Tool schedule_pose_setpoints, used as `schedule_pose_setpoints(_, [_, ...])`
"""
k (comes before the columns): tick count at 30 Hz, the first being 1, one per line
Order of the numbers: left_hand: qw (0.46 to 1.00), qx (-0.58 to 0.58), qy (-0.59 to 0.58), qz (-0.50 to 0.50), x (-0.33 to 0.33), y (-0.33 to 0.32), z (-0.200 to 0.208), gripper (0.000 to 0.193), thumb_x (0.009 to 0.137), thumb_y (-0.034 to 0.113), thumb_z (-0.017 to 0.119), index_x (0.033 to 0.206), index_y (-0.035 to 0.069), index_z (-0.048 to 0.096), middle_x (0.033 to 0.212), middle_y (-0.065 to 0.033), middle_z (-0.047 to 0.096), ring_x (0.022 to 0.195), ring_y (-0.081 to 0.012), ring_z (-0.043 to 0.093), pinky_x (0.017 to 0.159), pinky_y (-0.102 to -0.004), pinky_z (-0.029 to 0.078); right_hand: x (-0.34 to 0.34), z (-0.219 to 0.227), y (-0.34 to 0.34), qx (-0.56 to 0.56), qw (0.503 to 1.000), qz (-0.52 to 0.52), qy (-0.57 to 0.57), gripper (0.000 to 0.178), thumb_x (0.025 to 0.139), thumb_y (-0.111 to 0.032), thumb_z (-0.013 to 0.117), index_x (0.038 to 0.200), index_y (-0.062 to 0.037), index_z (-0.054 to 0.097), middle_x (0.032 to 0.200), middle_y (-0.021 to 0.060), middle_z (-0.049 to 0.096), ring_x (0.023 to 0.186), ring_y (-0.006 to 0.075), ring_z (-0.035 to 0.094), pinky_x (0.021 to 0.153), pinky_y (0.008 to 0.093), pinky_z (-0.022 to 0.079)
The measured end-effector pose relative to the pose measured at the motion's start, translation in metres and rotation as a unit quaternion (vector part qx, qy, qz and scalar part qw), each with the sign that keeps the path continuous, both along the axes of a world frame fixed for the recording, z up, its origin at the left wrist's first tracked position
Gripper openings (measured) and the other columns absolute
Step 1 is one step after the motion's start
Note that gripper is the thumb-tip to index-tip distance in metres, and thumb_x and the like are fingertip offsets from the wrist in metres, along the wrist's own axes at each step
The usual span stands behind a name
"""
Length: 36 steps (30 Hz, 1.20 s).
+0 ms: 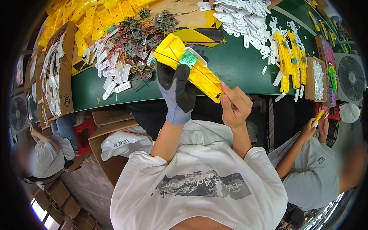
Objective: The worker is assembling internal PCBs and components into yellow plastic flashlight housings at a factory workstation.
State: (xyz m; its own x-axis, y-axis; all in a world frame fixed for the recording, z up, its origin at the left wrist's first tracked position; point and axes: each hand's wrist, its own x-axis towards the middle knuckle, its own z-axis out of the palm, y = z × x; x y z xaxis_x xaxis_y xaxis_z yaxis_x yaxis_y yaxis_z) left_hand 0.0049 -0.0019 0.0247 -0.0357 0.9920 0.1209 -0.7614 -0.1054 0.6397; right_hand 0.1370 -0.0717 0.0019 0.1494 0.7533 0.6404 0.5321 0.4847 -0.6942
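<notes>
My left hand (178,88), in a grey and black work glove, is closed around a long yellow plastic shell (206,81). Its thumb presses beside a small green circuit board (188,59) lying in the shell. A white plastic piece (197,55) sticks out along the shell's far edge, and a thin dark wire runs over the wide end. At the narrow lower right end, the thumb and forefinger of my bare right hand (235,105) pinch the shell's tip. Whether they also hold some small part there cannot be made out.
Wired electronic modules (143,36) and white pieces (115,69) are heaped on the green table (90,90). Yellow shells (103,17) lie behind them. White parts (245,19) and part-filled yellow shells (293,57) lie right. A cardboard box (69,69) stands left; co-workers (314,168) sit both sides.
</notes>
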Motion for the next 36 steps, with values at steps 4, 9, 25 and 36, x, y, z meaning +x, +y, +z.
schedule_pose_setpoints(4, [1.0,-0.001,-0.011,0.021,-0.002,0.002,0.005,0.042,0.087,0.012,0.054,0.125,0.004,0.037,0.113,-0.0148,0.053,0.1,-0.0297,0.058,0.089,-0.043,0.046,-0.012,-0.006,-0.003,-0.051,0.998,0.002,0.038,0.03,0.083,-0.008,0.056,0.111,-0.0001,0.062,0.055,0.0027,0.036,0.045,0.0122,0.032,0.043,0.0263,0.025])
schedule_pose_setpoints(9, [0.999,-0.001,-0.035,0.032,-0.006,-0.001,0.005,0.042,0.086,0.012,0.056,0.123,0.003,0.037,0.112,-0.0134,0.053,0.097,-0.0272,0.059,0.087,-0.039,0.047,-0.03,-0.005,-0.001,-0.05,0.991,-0.013,0.123,0.038,0.086,-0.014,0.052,0.119,0.0039,0.054,0.066,0.0076,0.054,0.049,0.0112,0.043,0.048,0.0238,0.035])
schedule_pose_setpoints(25, [0.996,-0.048,-0.05,0.064,-0.012,-0.003,0.006,0.036,0.091,0.017,0.05,0.122,0.007,0.037,0.114,-0.0125,0.052,0.099,-0.0264,0.057,0.089,-0.0423,0.047,-0.025,0.001,-0.004,-0.107,0.985,0.07,0.117,0.039,0.083,-0.013,0.053,0.118,0.0052,0.053,0.073,0.0083,0.059,0.05,0.0092,0.044,0.049,0.0218,0.036])
schedule_pose_setpoints(36, [0.996,-0.053,-0.036,0.063,-0.025,0.0,-0.001,0.043,0.092,0.025,0.051,0.129,0.009,0.034,0.117,-0.0112,0.05,0.103,-0.0264,0.055,0.088,-0.0415,0.046,-0.028,0.014,-0.001,-0.162,0.959,0.125,0.194,0.033,0.083,-0.01,0.055,0.114,-0.0004,0.058,0.074,0.005,0.06,0.053,0.0064,0.045,0.052,0.0209,0.036])
